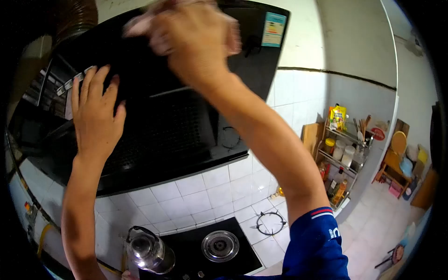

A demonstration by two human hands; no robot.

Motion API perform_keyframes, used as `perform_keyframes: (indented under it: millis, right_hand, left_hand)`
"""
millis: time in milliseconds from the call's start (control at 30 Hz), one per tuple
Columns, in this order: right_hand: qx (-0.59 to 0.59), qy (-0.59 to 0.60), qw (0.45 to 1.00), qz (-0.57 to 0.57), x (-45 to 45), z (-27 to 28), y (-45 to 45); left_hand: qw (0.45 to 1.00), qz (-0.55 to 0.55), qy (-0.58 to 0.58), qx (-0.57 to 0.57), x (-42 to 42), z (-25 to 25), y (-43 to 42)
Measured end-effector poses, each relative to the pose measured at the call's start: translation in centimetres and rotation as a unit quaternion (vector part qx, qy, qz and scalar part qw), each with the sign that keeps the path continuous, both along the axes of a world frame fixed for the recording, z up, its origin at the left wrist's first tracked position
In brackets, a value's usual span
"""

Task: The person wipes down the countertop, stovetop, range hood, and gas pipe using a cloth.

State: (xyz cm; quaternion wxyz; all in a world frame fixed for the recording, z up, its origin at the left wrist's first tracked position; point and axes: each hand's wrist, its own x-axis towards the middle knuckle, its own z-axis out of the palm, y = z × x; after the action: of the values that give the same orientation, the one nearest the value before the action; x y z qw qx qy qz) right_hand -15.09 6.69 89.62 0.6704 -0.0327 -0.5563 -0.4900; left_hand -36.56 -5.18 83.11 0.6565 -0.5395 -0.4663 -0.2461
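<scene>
A glossy black range hood (161, 121) fills the upper part of the head view. My right hand (195, 44) is raised to its upper front and closed around a pale pink cloth (140, 25); hand and cloth are blurred by motion. The cloth appears to lie against the hood panel, though the contact itself is hidden behind my fingers. Lower on the left, my left hand (97, 114) rests flat against the hood with fingers spread and nothing in them. A blue and yellow label (273, 29) is stuck on the hood's upper right.
Below the hood is a black gas stove (189, 245) with a metal kettle (151, 254) at its left and a round burner (220, 246). A pot ring (270, 223) lies on the white tiled counter. At right, a rack (343, 158) carries jars, bottles and utensils.
</scene>
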Motion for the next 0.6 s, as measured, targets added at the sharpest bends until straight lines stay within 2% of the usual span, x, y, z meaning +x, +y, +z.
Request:
perform_keyframes:
  millis: [67, 133, 167, 233, 300, 333, 400, 433, 500, 567, 600]
  right_hand:
    - [-0.004, -0.026, 0.999, -0.045, -0.1, 0.1, -1.0]
    - [-0.121, 0.010, 0.989, -0.089, 2.8, 0.5, -1.7]
    - [-0.222, 0.039, 0.971, -0.084, 5.8, 0.7, -1.8]
    - [-0.093, 0.134, 0.984, 0.071, 10.5, 0.8, 4.5]
    - [-0.045, 0.249, 0.967, 0.022, 13.5, -0.2, 5.2]
    - [-0.050, 0.249, 0.967, 0.023, 13.3, -0.3, 5.5]
    - [-0.003, 0.323, 0.946, 0.014, 12.2, 0.4, 5.4]
    - [-0.091, 0.244, 0.952, 0.162, 10.9, 0.7, 4.7]
    - [-0.247, 0.240, 0.912, 0.223, 6.6, 0.7, -0.3]
    - [-0.057, 0.104, 0.985, 0.124, 2.5, 1.5, 1.0]
    - [-0.024, 0.095, 0.988, 0.119, 0.1, 1.0, -0.7]
  left_hand:
    - [1.000, 0.017, -0.006, -0.003, -0.1, 0.0, 0.2]
    - [1.000, 0.003, 0.012, 0.007, -0.7, 0.0, 0.6]
    - [0.999, -0.010, 0.029, 0.015, -1.1, -0.1, 0.7]
    - [0.999, 0.001, 0.030, 0.009, -1.3, -0.1, 0.6]
    - [1.000, 0.008, 0.030, -0.002, -1.1, -0.1, 0.3]
    - [0.999, 0.010, 0.030, -0.006, -1.0, -0.1, 0.4]
    - [1.000, -0.008, 0.029, 0.000, -0.7, 0.0, 0.6]
    - [1.000, -0.007, 0.029, 0.000, -0.5, 0.0, 0.7]
    - [0.999, -0.017, 0.029, 0.006, 0.1, 0.1, 0.7]
    - [0.998, -0.047, 0.031, 0.012, 0.6, 0.0, 0.7]
    - [0.998, -0.052, 0.030, 0.009, 0.8, 0.1, 0.5]
